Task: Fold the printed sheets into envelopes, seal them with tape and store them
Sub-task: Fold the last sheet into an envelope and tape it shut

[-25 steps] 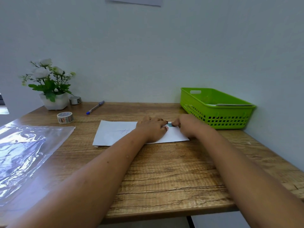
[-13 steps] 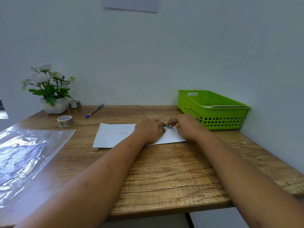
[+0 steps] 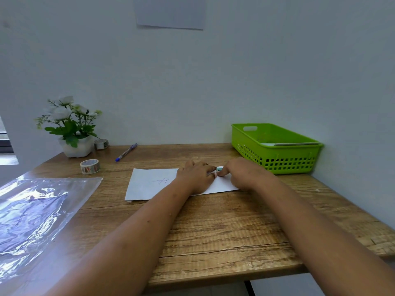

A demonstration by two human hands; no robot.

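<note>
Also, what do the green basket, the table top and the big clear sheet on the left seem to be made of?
Green basket: likely moulded plastic, with uniform colour and square grid holes. Table top: wood or wood-look laminate, matte, with visible grain; which one is unclear. Clear sheet: thin plastic film, glossy, wrinkled, with bright glare.

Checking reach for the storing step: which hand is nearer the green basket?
Right. The right hand rests on the folded sheet just in front of the green basket, near its front left corner. The left hand lies beside it, farther left.
</note>
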